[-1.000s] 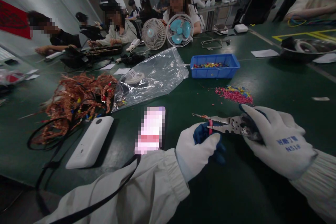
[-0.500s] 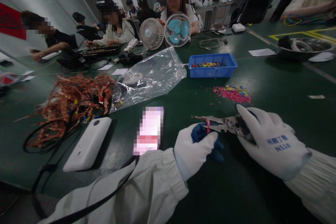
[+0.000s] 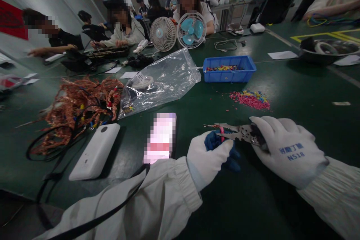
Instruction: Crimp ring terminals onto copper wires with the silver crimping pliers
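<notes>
Both my hands wear white gloves with blue palms. In my left hand point(image 3: 209, 157) a short red-sleeved wire point(image 3: 222, 133) is pinched between thumb and fingers, its bare copper end pointing left. My right hand point(image 3: 287, 150) is closed around the handles of metal wire strippers point(image 3: 244, 134). The jaws of the strippers reach left and lie around the wire's red sleeve, close to my left fingertips. Beyond my hands, a heap of red, yellow and blue insulation scraps point(image 3: 250, 99) lies on the green table point(image 3: 191, 202).
A blue bin point(image 3: 229, 75) holding coloured scraps stands behind the heap. To the left are a phone point(image 3: 161, 138), a white power bank point(image 3: 95, 152), a clear plastic bag point(image 3: 165, 78) and tangled copper wire point(image 3: 81, 108). Two fans point(image 3: 191, 30) and several people are across the table.
My right hand and the strippers have shifted slightly left, with the handles tilting a little. My left hand keeps its pinch on the wire. The whole view has moved slightly.
</notes>
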The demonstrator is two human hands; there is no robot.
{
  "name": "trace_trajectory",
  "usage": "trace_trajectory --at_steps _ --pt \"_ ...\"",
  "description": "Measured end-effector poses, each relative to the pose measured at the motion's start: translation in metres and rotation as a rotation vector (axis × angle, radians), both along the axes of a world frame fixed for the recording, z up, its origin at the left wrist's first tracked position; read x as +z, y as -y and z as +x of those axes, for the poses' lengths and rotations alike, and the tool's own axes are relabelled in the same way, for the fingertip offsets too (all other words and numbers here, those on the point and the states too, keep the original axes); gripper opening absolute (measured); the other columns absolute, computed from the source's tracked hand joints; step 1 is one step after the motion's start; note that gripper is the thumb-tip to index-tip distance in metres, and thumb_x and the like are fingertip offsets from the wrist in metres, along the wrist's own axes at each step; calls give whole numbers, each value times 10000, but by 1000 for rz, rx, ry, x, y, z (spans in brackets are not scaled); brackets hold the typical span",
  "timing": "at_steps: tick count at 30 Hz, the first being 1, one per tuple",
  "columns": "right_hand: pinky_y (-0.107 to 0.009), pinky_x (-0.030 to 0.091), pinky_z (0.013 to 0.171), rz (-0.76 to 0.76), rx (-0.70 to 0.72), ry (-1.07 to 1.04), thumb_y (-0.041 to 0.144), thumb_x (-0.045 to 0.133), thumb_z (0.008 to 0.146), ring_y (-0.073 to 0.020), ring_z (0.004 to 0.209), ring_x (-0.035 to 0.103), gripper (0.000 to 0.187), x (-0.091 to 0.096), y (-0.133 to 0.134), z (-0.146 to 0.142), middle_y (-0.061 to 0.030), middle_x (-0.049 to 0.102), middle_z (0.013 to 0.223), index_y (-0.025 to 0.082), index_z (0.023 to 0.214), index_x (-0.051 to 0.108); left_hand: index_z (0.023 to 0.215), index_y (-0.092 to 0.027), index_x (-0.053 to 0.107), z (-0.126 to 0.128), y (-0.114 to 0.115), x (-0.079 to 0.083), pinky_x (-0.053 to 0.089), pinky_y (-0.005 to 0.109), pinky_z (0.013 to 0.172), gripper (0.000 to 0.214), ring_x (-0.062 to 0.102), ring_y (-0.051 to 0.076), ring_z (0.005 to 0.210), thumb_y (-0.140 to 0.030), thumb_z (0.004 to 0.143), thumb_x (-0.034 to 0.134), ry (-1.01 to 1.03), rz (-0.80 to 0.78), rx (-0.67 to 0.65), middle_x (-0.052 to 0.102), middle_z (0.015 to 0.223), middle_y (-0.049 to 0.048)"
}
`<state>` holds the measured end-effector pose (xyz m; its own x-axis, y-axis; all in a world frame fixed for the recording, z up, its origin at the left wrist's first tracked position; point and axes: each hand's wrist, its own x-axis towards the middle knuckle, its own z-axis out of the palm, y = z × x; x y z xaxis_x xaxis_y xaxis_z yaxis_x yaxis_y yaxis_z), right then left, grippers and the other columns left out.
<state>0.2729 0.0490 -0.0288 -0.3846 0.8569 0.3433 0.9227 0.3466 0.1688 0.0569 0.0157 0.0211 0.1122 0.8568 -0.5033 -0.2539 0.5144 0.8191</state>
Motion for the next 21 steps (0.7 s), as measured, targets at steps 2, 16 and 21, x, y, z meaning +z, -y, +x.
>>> trace_trajectory --at_steps 2,16,21 --pt "-492 503 765 -28 -7 7 398 460 911 -345 989 647 460 2 -1 0 -135 737 1176 198 1293 619 914 -117 725 -1 0 1 617 277 554 51 657 134 521 -138 953 700 7 -7 -6 703 675 18" --pt "-463 450 736 -94 -54 32 378 434 912 -329 908 626 343 8 -5 -7 -129 720 1025 209 1105 663 874 -109 701 2 0 0 588 217 490 77 652 114 494 -111 951 695 41 0 38 691 638 7" --pt "-454 435 727 -119 -55 48 337 496 866 -325 892 619 301 10 -6 -8 -124 706 997 207 1078 664 833 -112 685 1 -1 0 579 217 494 125 649 112 497 -97 957 688 42 -2 31 690 640 6"
